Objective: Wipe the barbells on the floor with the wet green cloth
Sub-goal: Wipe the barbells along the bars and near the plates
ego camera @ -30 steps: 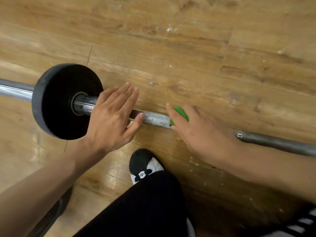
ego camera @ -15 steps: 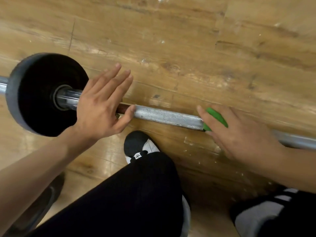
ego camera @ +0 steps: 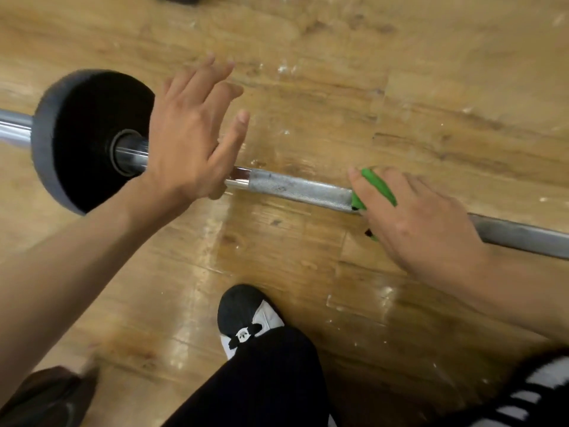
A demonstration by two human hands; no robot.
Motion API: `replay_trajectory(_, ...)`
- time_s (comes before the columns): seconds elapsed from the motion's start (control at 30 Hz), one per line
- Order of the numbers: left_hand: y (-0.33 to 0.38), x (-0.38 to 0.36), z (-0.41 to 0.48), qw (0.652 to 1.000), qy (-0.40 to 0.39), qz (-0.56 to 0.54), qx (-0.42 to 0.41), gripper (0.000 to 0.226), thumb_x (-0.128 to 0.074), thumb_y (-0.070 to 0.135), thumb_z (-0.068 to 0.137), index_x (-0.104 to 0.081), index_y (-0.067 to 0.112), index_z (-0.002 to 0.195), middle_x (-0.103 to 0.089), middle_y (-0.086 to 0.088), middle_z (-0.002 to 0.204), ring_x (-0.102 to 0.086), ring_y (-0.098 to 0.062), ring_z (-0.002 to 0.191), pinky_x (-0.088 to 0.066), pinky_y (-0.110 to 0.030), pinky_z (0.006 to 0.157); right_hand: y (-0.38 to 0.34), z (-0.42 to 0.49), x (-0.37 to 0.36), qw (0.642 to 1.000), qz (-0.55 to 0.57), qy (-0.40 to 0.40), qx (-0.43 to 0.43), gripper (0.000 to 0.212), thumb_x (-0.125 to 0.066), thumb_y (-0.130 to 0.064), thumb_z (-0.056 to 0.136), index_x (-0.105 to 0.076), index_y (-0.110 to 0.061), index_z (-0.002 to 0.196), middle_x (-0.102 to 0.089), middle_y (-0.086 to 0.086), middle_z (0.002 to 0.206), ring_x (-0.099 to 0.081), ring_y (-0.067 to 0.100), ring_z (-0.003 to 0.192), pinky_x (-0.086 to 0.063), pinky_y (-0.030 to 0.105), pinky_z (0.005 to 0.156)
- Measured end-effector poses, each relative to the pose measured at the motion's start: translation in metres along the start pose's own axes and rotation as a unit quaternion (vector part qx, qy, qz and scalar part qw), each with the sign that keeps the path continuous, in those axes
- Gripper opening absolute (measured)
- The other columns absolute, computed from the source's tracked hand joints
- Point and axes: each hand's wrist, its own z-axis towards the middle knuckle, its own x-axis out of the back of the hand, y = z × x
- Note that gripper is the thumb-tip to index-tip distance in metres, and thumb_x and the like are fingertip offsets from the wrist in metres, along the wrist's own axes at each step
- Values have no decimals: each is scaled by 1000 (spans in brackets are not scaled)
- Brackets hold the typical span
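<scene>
A steel barbell [ego camera: 301,189] lies across the wooden floor, with a black weight plate [ego camera: 83,140] on its left end. My left hand [ego camera: 191,134] presses its palm on the bar just right of the plate, fingers straight and spread. My right hand [ego camera: 421,220] holds the green cloth [ego camera: 374,188] wrapped around the bar further right; only a strip of cloth shows between my fingers. A knurled stretch of bar is bare between my hands.
My black-trousered leg and black-and-white shoe [ego camera: 246,318] stand just in front of the bar. A dark object [ego camera: 46,399] lies at the bottom left. A striped sleeve edge [ego camera: 529,396] shows at the bottom right. Worn wooden floor [ego camera: 400,72] stretches beyond the bar.
My right hand slid the green cloth to the right along the bar, baring more knurled steel. My left hand stayed beside the plate and its fingers lifted and spread.
</scene>
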Motion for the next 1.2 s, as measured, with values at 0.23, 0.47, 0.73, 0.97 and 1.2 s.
replay_trajectory(0.23, -3, -20, 31, 1000, 3, 24, -12, 53, -32, 38, 110, -61, 2, 136, -56, -19, 147, -45, -36, 144, -31, -48, 112, -18, 101, -26, 997, -38, 62, -14, 57, -65, -24, 99, -48, -10, 152, -63, 19, 132, -67, 36, 91, -54, 40, 73)
replay_trajectory(0.47, -23, -41, 61, 997, 52, 48, 21, 53, -36, 42, 107, -61, 6, 136, -65, -14, 136, -49, -29, 143, -30, -48, 112, 76, 57, -12, 999, -38, 6, 18, 96, -81, 6, 80, -34, -16, 160, -44, 22, 153, -58, 43, 103, -54, 50, 76)
replay_trajectory(0.73, -33, -61, 122, 994, 100, 25, 29, 54, -34, 45, 106, -71, 13, 129, -75, -4, 121, -57, -24, 136, -34, -44, 109, 53, 162, -31, 994, -25, 94, -50, 55, -47, -30, 103, -51, 3, 146, -63, 28, 126, -67, 46, 90, -57, 47, 67)
replay_trajectory(0.97, -40, -64, 133, 993, 114, 21, -4, 48, -37, 35, 104, -68, 13, 134, -73, -3, 126, -57, -21, 135, -35, -42, 102, 83, 174, -30, 995, -31, 71, 63, 66, -63, -10, 98, -38, -20, 158, -52, 18, 149, -66, 42, 97, -58, 47, 69)
replay_trajectory(1.2, -37, -67, 145, 993, 112, 10, 43, 48, -42, 40, 101, -74, 16, 127, -77, -1, 116, -61, -21, 132, -36, -39, 99, 133, 118, -12, 998, -57, 27, 2, 93, -73, 15, 81, -34, -16, 160, -45, 24, 152, -60, 45, 94, -52, 50, 72)
